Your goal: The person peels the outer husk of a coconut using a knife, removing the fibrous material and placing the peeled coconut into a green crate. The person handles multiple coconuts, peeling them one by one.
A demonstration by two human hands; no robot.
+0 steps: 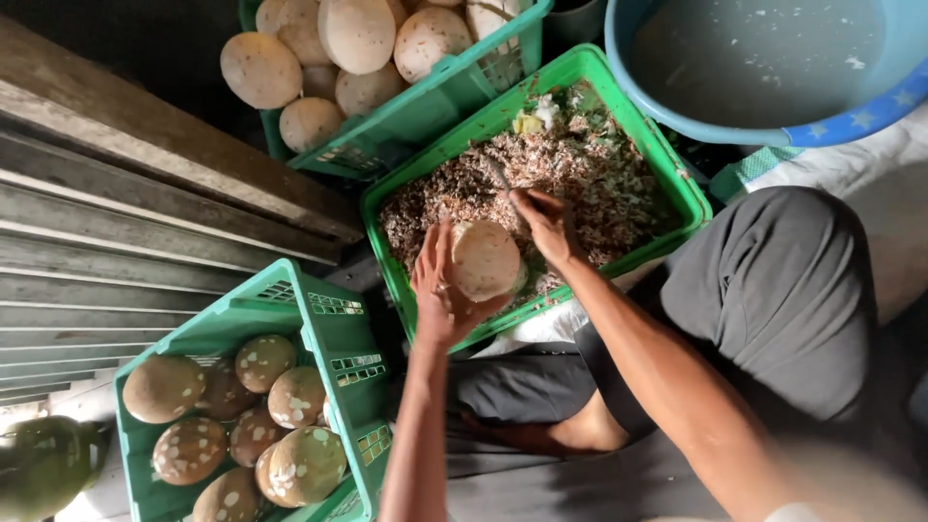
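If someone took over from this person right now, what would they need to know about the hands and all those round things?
Left hand: cups a round, pale tan peeled fruit over the middle green plastic crate.
Right hand: grips a thin blade, tip over the shavings.
Middle crate: full of brown and white peelings.
Top green crate: piled with smooth pale peeled fruits, so many look done.
Lower-left green crate: brown fruits with pale patches, apparently still unpeeled.
Blue plastic tub: beside the middle crate, holds cloudy water.
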